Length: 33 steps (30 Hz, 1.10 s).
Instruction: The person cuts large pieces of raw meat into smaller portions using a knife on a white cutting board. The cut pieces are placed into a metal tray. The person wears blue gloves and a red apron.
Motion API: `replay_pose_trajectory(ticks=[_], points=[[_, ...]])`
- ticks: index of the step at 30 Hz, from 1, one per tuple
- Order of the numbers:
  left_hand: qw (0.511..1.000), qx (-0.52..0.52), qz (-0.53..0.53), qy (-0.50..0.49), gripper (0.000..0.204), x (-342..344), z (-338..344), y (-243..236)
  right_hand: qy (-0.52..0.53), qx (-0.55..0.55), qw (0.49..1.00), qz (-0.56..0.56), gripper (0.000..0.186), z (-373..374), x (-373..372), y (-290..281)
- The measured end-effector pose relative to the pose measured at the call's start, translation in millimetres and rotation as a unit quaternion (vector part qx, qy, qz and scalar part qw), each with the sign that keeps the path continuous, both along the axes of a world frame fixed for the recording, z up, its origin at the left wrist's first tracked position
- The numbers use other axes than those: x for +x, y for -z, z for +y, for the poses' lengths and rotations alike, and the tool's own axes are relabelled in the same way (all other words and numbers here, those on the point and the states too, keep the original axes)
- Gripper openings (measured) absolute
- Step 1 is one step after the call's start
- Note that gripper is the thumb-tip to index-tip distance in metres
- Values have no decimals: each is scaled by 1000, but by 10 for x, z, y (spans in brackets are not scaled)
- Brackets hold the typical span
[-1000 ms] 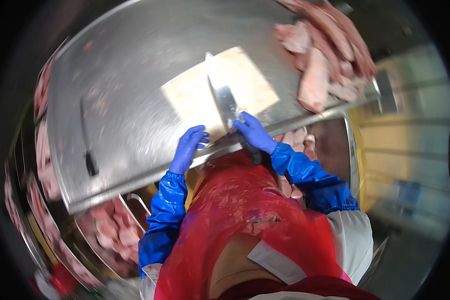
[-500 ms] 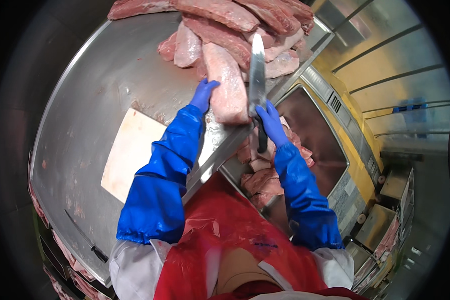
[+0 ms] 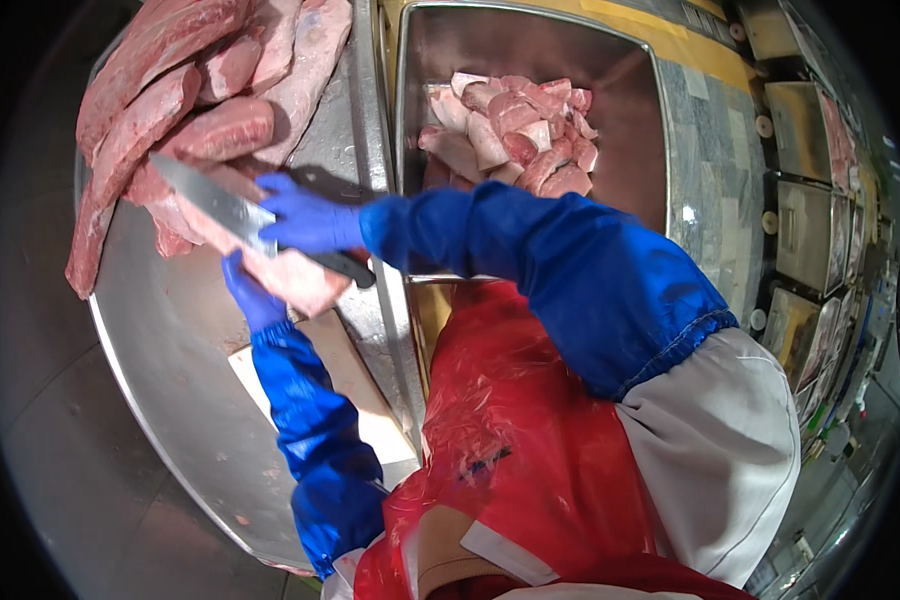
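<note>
We hold a big knife (image 3: 210, 200) over a long piece of meat (image 3: 295, 280), by the far edge of the white board (image 3: 350, 365).
In the head view, our right hand (image 3: 310, 218) is closed on the knife where blade meets handle, its tip pointing away from the board. Our left hand (image 3: 255, 295), past the board, has its fingers at the meat's edge; we cannot tell how tightly they close. We see a big meat pile (image 3: 180, 85) farther past the board. To the right of the board and farther off, a metal tub (image 3: 620, 170) holds small meat chunks (image 3: 520, 130).
</note>
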<state>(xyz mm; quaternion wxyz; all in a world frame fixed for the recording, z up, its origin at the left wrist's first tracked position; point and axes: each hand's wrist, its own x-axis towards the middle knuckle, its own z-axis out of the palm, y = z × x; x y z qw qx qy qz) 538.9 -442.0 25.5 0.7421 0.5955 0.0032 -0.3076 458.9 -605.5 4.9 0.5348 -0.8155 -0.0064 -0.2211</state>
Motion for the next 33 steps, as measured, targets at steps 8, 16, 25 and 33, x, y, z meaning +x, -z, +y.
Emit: replay_pose_trajectory(ticks=[8,16,25,33], points=[[992,84,77,-56,69,-1109,1907,-765,-161,281,944,59,29,1473,-1145,-995],[972,150,149,-98,55,-1601,4017,-970,-385,450,786,175,40,2739,-1289,-861],[976,33,69,-204,69,-2613,3890,184,-297,338,845,289,25,3028,-1058,-232],[941,-52,18,-334,74,-2805,3589,-239,-383,384,793,278,31,3508,-547,-437]])
